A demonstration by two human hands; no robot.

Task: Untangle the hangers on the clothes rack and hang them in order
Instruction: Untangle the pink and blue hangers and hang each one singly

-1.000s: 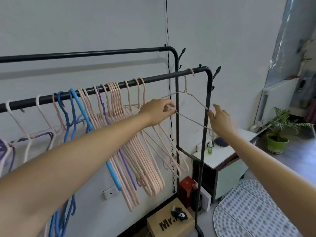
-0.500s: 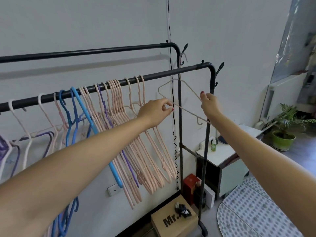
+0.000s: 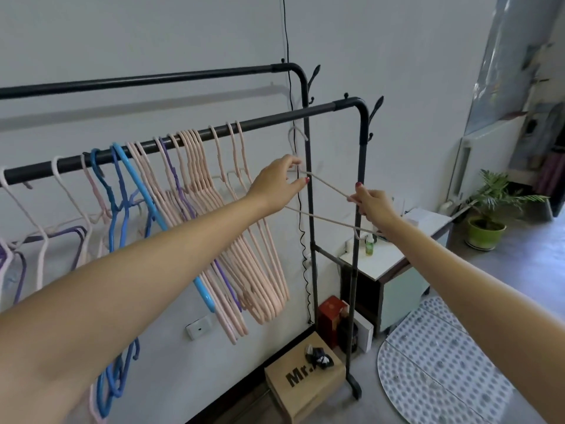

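White wall behind the rack, both hands, left at 11 o'clock, right, pinch one hanger off the bar, likely to rehang it.

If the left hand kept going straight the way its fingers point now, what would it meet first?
Probably the rear upright post of the rack, just past the left hand, whose fingers pinch the pink hanger near its neck and point right and slightly up. Depth is unclear; it might pass in front.
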